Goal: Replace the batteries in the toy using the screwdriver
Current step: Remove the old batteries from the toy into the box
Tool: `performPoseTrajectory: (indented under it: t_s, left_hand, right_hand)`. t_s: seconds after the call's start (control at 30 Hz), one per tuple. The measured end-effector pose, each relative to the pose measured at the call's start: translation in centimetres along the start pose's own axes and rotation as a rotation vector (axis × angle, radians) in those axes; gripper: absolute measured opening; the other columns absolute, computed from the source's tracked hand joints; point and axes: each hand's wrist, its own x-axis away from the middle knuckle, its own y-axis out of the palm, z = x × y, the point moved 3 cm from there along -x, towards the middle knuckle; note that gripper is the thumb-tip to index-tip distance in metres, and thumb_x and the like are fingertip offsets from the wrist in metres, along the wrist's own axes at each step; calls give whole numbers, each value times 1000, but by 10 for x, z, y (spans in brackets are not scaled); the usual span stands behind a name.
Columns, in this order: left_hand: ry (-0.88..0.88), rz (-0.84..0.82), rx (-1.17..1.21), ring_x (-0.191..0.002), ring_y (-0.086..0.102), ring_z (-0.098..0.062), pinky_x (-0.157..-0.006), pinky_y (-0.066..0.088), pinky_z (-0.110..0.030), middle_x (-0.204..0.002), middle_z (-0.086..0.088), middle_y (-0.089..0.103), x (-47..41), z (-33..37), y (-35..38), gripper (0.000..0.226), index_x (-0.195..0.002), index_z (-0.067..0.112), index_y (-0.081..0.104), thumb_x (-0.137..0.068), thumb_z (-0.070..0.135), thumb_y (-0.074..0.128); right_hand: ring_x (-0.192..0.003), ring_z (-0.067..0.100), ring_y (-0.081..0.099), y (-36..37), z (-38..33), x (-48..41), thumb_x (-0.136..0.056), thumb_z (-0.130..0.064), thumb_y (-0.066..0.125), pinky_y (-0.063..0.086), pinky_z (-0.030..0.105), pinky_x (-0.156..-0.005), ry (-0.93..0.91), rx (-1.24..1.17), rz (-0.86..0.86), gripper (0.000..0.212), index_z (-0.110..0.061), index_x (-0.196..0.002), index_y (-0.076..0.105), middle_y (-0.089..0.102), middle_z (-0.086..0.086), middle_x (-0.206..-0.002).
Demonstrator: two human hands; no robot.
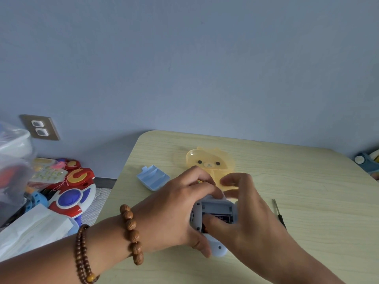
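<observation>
Left hand (174, 212) grips the toy (213, 222), right hand (244, 218) thumbs its battery (220, 218), screwdriver (279, 214) at three o'clock.

On the table (307, 201): one blue toy (215, 208), one battery cover (152, 177), one screwdriver (279, 214), one bear-faced dish (211, 162); two hands.

Soft, even daylight; faint shadows; slight motion blur on hands (205, 210); wide-angle bending at edges.
</observation>
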Motion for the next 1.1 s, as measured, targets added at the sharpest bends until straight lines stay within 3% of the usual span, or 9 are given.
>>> performPoseTrajectory:
  t_s: [0.2,0.27,0.37,0.47,0.6,0.77,0.87,1.0,1.1]
  left_hand:
    - [-13,1,-3,-113,55,0,-95,48,-18,-124,26,40,-1,-1,-2,88,-124,28,63,-46,50,96]
    - [-10,-3,2,-116,54,-1,-97,49,-21,-124,27,40,-1,0,-2,88,-125,31,62,-46,51,96]
    - [-8,-4,-1,-116,54,-1,-96,49,-20,-124,27,40,-1,0,-2,88,-125,30,62,-46,49,96]
    - [-17,-6,-7,-114,55,-2,-94,50,-21,-124,25,41,-1,0,-2,87,-123,28,62,-47,49,96]
    - [-35,-17,-28,-116,50,3,-95,47,-14,-123,31,38,0,0,-3,85,-122,37,59,-47,51,95]
    - [-26,-18,-34,-118,48,5,-98,45,-14,-123,32,38,1,0,-3,86,-122,38,58,-46,54,94]
    - [-25,-17,-36,-118,49,3,-98,46,-15,-123,31,39,0,-1,-3,86,-123,39,57,-46,55,94]
    - [-27,-28,-37,-117,49,4,-96,47,-16,-123,31,38,0,-1,-3,86,-123,41,57,-46,55,94]
    - [-28,-35,-33,-117,50,4,-96,45,-14,-123,31,39,1,-1,-2,86,-122,40,58,-47,55,94]
  right_hand:
    - [-134,-7,28,-9,3,2,-79,-43,73,51,19,-81,-277,311,-9,19,-42,-97,68,35,-31,-141]
    - [-133,-7,28,-9,6,-1,-81,-43,72,52,24,-84,-292,302,-23,13,-41,-94,73,38,-32,-140]
    - [-128,-9,34,-12,4,-4,-80,-41,75,46,14,-86,-269,234,-57,10,-41,-89,73,40,-37,-133]
    - [-111,-5,54,-23,4,-5,-81,-38,74,46,12,-78,-197,108,32,7,-40,-87,72,60,-30,-118]
    - [-65,12,70,-36,19,-18,-87,-18,73,54,26,-57,8,-374,139,21,-32,-102,70,76,1,-80]
    - [-76,26,75,-40,35,-35,-79,-20,76,62,30,-67,129,-576,71,30,-26,-109,75,77,10,-84]
    - [-85,22,78,-44,37,-39,-63,-20,84,59,34,-81,139,-533,-14,55,-26,-116,70,80,3,-94]
    - [-80,20,78,-46,37,-49,-66,-11,89,60,34,-79,84,-417,22,53,-23,-113,69,80,2,-89]
    - [-76,10,76,-45,36,-60,-65,-25,92,61,30,-76,12,-227,51,51,-27,-110,69,79,-6,-86]
